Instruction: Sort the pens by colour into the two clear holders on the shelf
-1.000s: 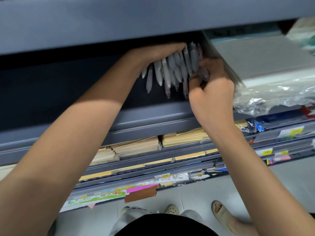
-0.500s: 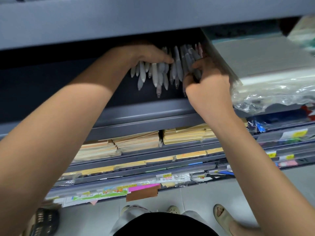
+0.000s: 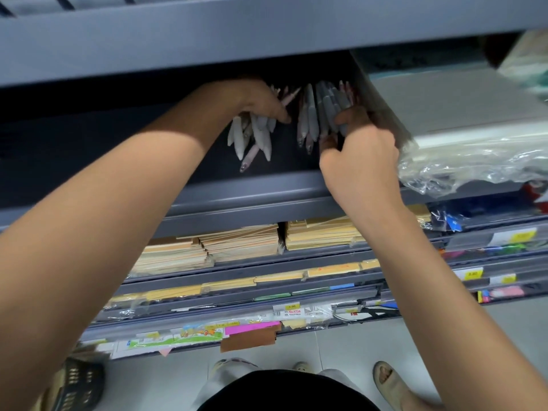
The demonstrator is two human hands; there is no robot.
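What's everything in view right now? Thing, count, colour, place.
left pen bunch: several, whitish, one or two pink, upper shelf, under left hand
right pen bunch: several, grey-white, some pinkish, upper shelf, at right hand
shelf: one, grey metal, several tiers
envelope stacks: two, tan, tier below the pens
wrapped stack: one, clear plastic wrap, right of the pens
price labels: several, yellow, lower rails at right
basket: one, dark, floor at lower left
left hand: grips the left pen bunch
right hand: pinches the right pen bunch
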